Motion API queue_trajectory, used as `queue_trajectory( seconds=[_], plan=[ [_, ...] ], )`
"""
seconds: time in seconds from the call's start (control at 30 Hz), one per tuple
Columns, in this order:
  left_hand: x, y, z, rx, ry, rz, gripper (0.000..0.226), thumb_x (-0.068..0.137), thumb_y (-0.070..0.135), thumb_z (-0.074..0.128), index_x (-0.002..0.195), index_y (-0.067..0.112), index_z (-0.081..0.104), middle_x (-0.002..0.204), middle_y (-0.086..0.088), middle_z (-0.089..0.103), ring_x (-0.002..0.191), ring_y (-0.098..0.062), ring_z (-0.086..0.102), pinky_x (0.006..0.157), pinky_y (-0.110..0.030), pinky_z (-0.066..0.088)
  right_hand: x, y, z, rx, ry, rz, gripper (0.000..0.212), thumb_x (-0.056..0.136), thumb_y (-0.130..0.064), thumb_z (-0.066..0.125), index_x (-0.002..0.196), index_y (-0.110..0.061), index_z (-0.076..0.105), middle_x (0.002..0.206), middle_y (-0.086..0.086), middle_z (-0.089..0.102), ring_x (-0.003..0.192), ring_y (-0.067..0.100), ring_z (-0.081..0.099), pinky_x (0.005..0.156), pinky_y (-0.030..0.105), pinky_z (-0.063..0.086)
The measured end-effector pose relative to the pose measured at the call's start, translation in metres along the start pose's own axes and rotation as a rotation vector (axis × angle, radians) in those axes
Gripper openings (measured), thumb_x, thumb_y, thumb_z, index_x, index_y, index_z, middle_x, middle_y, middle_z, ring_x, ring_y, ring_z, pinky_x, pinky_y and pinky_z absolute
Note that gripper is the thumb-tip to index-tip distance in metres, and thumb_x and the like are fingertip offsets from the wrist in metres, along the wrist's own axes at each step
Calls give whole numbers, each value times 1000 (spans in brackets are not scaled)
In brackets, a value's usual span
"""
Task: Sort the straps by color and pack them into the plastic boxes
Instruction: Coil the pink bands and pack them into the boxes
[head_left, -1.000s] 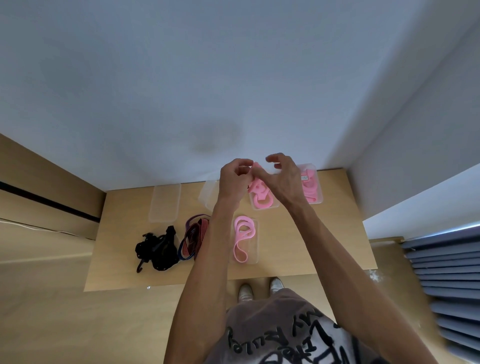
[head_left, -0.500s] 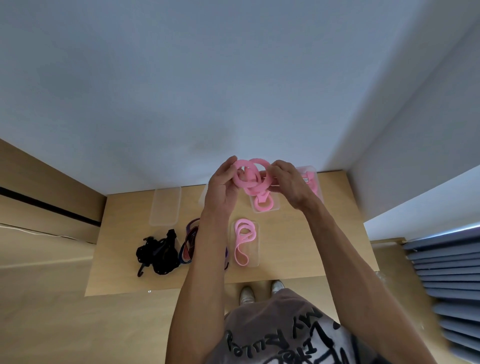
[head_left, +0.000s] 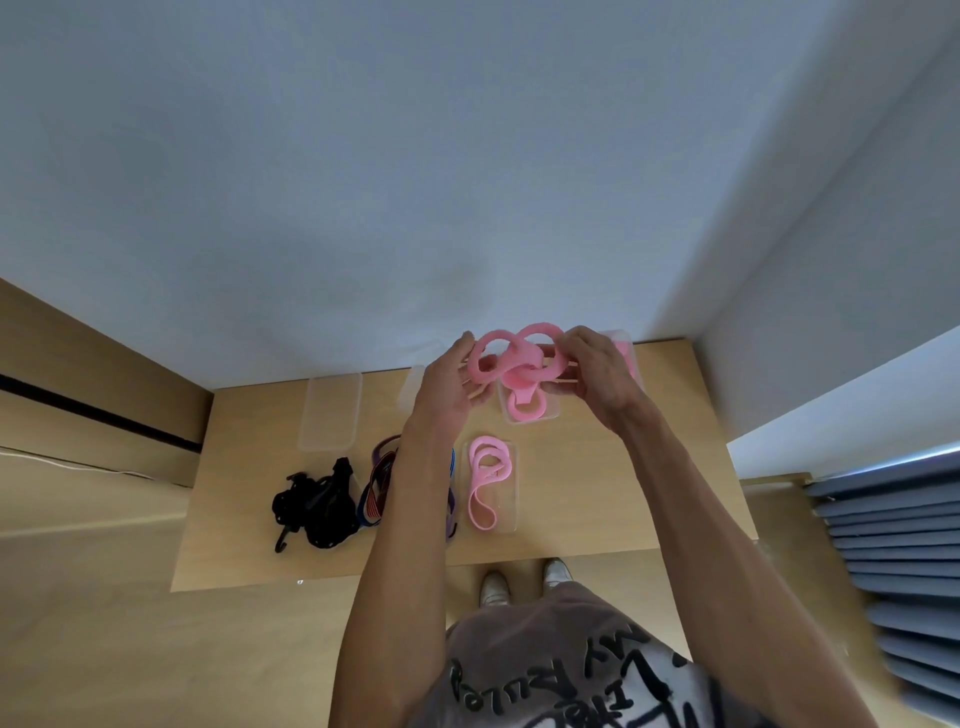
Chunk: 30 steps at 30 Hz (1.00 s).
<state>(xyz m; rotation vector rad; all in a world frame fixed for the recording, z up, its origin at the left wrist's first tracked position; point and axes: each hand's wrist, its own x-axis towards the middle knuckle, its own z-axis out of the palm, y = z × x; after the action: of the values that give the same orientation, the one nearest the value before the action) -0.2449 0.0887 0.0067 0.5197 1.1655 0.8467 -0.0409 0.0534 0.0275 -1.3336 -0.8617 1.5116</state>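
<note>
Head view, raised left hand (head_left: 445, 395) and right hand (head_left: 597, 375) gripping looped pink strap (head_left: 514, 358)

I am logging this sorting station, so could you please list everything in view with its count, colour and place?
held strap: one, pink, looped, between both hands above the table
boxes with pink straps: three, clear, centre and far right
empty box: one, clear, far left; another is partly hidden behind the left hand
black straps: one pile, near left
striped straps: one bundle, red and purple, beside the black pile
table: one, light wood
left hand: grips the strap
right hand: grips the strap
</note>
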Motion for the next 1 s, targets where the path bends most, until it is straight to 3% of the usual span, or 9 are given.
queue_trajectory(
  seconds=[0.1,0.23,0.3,0.43,0.57,0.7,0.83,0.9,1.0],
  plan=[
    [-3,1,3,7,-61,-57,25,92,37,70,106,16,67,95,-5,78,87,-20,75,73,-35,58,1,2,-1,37,8,0,19,98,-24,54,90,-8,50,108,16,74,104,35,71,91,54,56],
    [-6,1,10,105,-73,-19,22,87,23,73,104,12,67,96,-6,73,80,-19,74,64,-30,58,4,5,1,142,45,20,15,101,-17,52,89,-8,51,107,23,70,105,38,68,93,57,53],
    [-6,1,13,145,-42,28,19,87,17,74,104,12,66,93,-6,74,79,-18,74,63,-27,57,5,7,3,156,74,29,11,102,-14,50,100,-5,56,106,23,69,107,37,68,92,55,54],
    [-1,-2,16,222,39,129,18,82,12,79,96,11,67,91,-7,72,83,-22,71,73,-37,61,7,8,7,132,19,64,32,99,-20,52,123,0,61,85,7,71,100,34,68,92,52,55],
    [2,-7,18,273,146,158,27,78,10,80,101,6,66,106,-15,70,90,-26,68,89,-50,60,8,16,9,-48,61,70,30,83,-21,80,109,-10,69,94,6,74,87,25,71,86,51,58],
    [-4,-15,17,9,66,112,38,86,9,75,119,-2,61,111,-18,70,101,-27,70,94,-40,58,12,30,13,72,208,156,15,80,-13,81,90,-11,70,83,7,68,78,24,63,74,43,55],
    [-8,-34,25,-110,74,70,38,87,-7,68,123,-5,57,94,-14,67,83,-22,68,73,-27,58,10,44,14,81,194,263,20,77,-7,79,94,-11,69,78,3,67,68,17,57,59,27,42],
    [-10,-42,29,-31,141,44,43,85,-6,71,126,1,58,99,-17,70,79,-26,70,70,-36,60,7,50,12,18,132,322,30,74,-1,78,99,-10,66,85,6,70,69,17,61,59,27,44],
    [-5,-48,27,81,208,43,42,82,-7,72,120,8,62,112,-24,70,92,-36,71,86,-49,60,3,55,6,-35,90,353,38,75,-5,79,109,-10,61,92,7,74,65,15,67,59,27,45]
  ],
)
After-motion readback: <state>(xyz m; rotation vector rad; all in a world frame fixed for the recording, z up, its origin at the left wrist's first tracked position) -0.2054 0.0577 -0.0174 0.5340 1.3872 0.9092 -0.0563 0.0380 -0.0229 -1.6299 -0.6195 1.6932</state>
